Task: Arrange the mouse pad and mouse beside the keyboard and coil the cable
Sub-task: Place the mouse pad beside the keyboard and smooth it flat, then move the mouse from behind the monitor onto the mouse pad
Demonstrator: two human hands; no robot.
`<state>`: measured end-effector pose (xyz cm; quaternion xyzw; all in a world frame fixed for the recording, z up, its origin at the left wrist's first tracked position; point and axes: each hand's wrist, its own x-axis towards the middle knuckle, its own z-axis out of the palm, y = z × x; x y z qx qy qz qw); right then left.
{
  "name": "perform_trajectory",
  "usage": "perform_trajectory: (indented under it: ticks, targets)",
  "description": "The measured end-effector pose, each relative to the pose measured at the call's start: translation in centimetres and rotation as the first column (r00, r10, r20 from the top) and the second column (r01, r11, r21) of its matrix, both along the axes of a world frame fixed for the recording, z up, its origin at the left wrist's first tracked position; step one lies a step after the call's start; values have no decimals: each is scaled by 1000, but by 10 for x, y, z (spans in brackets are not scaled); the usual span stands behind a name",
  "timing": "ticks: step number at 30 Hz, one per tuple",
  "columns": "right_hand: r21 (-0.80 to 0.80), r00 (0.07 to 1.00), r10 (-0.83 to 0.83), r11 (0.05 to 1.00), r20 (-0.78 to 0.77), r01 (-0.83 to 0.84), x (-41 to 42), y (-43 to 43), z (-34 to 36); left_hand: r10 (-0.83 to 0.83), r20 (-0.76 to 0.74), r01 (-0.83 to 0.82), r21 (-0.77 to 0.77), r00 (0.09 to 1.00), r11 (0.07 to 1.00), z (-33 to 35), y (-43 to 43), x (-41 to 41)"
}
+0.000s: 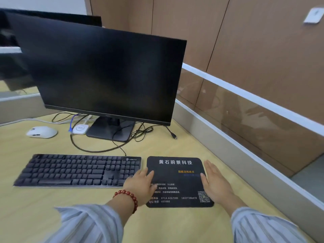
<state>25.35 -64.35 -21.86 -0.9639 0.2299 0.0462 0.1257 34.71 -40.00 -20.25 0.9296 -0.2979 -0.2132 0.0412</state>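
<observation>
Head camera, looking down at an office desk: a black mouse pad (177, 179) lies flat on the pale wood-grain desk (175, 223), just beside the right end of a black keyboard (78, 170), a thin gap between them. The pad's long axis runs away from the person, its printed heading at the far edge and a QR code at the near right corner, so the text reads upright from the seat. The keyboard's long axis runs left to right.

Both hands are spread flat and hold nothing: the left hand (140, 185) presses on the pad's left edge, partly over the keyboard's corner, and the right hand (216, 184) rests along the pad's right edge. A red bead bracelet (128, 199) circles the left wrist; both sleeves are pale and striped.

The white mouse (42, 132) sits well apart, at the far left behind the keyboard. A loose black cable (140, 132) lies tangled beside the foot of the dark monitor (105, 74), with a free plug end on the desk further right. A small white puck-shaped device (80, 129) sits left of the stand.

A low glass-topped partition (245, 109) borders the desk on the right, with brown wall panels behind.
</observation>
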Motion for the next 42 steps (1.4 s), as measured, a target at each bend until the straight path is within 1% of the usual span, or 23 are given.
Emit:
perform_trajectory:
  ticks: [3, 7, 10, 13, 16, 18, 21, 24, 29, 31, 35, 38, 42]
  targets:
    - [78, 993, 56, 995, 107, -64, 12, 44, 52, 102, 42, -92, -185, 994, 978, 54, 36, -7]
    - [79, 943, 185, 973, 276, -215, 24, 115, 125, 234, 79, -185, -395, 969, 900, 123, 94, -28]
    - [144, 871, 221, 940, 439, -311, 28, 176, 179, 355, 100, -246, -548, 929, 800, 174, 141, -44]
    - [222, 772, 216, 881, 598, -418, 28, 238, 229, 481, 65, -315, -677, 874, 665, 222, 189, -57]
    - [277, 668, 168, 817, 725, -506, 24, 300, 273, 568, 48, -340, -758, 822, 557, 263, 240, -75]
    - [335, 625, 124, 755, 771, -563, 22, 335, 294, 610, 49, -340, -793, 791, 506, 284, 274, -88]
    - [381, 577, 85, 672, 812, -635, 22, 376, 313, 662, 53, -355, -811, 748, 466, 305, 320, -101]
    - [397, 552, 62, 630, 831, -668, 33, 405, 318, 692, 24, -371, -831, 721, 415, 313, 357, -96]
    - [440, 576, 52, 590, 816, -677, 84, 436, 298, 699, -32, -380, -856, 714, 349, 300, 389, -47]
    - [464, 597, 45, 583, 801, -667, 115, 443, 287, 703, -41, -388, -855, 710, 343, 292, 396, -17]
    - [523, 663, 56, 568, 746, -636, 186, 450, 270, 707, -70, -445, -820, 704, 362, 273, 406, 59]
    - [554, 720, 115, 561, 684, -615, 245, 453, 249, 725, -88, -533, -739, 683, 412, 249, 413, 121]
    - [600, 806, 192, 577, 560, -554, 312, 459, 205, 754, -111, -632, -632, 647, 449, 210, 421, 178]
